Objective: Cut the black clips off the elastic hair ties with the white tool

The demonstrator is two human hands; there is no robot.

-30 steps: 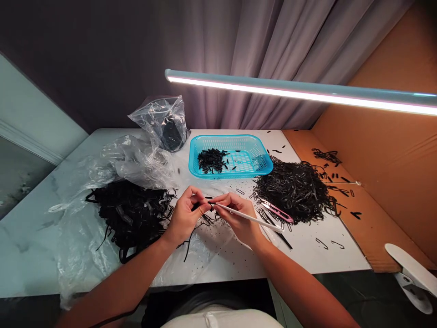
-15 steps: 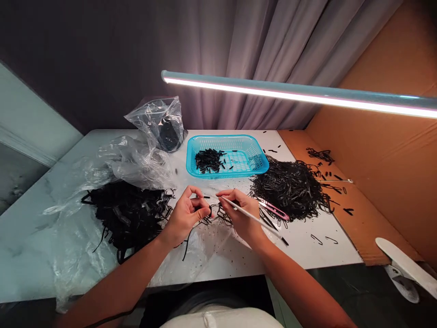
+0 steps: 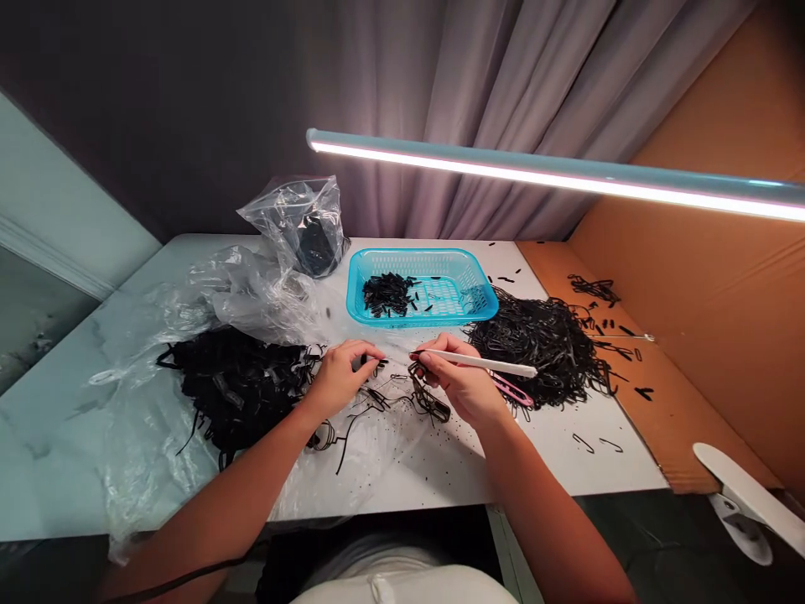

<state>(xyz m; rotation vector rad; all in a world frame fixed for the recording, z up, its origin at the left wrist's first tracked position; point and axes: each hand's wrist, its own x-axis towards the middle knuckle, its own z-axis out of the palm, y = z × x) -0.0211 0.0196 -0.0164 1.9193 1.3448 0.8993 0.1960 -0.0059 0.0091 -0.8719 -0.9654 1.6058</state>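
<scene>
Gripping a white-handled tool (image 3: 494, 364) with my right hand (image 3: 460, 382), I have my left hand (image 3: 340, 373) at a short black piece (image 3: 383, 361) before the blue basket (image 3: 421, 320), hold unclear; this apparent pickup calls for fine pinching.

A slim white stick (image 3: 481, 361) with a dark pointed tip lies nearly level in the right hand (image 3: 462, 386), tip toward the left, its blunt end sloping slightly down to the right. At the fingertips of the left hand (image 3: 340, 375) is a small black piece (image 3: 382, 361), short and narrow; whether it is pinched is unclear. Thin black loops (image 3: 431, 403) lie tangled on the white surface (image 3: 459, 478), just below the right fingers.
</scene>
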